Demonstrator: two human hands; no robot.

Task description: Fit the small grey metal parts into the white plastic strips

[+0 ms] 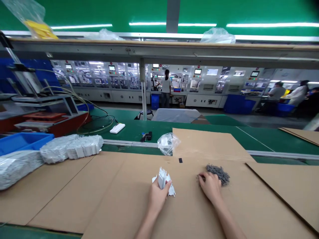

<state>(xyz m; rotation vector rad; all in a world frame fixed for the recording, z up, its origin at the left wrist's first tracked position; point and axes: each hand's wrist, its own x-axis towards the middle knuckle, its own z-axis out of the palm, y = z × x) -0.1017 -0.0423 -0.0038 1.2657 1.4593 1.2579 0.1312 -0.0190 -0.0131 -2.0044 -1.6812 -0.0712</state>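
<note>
My left hand [157, 196] is closed around a stack of thin white cards [163, 177], held upright above the cardboard sheet [104, 196]. A few loose white cards [171, 192] lie just under it. My right hand [210, 186] rests on the cardboard with its fingertips curled at the near edge of a small pile of grey bits [219, 172]. Whether it holds one of them is hidden.
Bagged bundles of white cards [72, 147] and a blue bin [22, 141] sit at the left. A crumpled clear bag [167, 142], a white device [117, 128] and a black tool [146, 136] lie beyond. A press machine [45, 113] stands far left. People work at machines behind.
</note>
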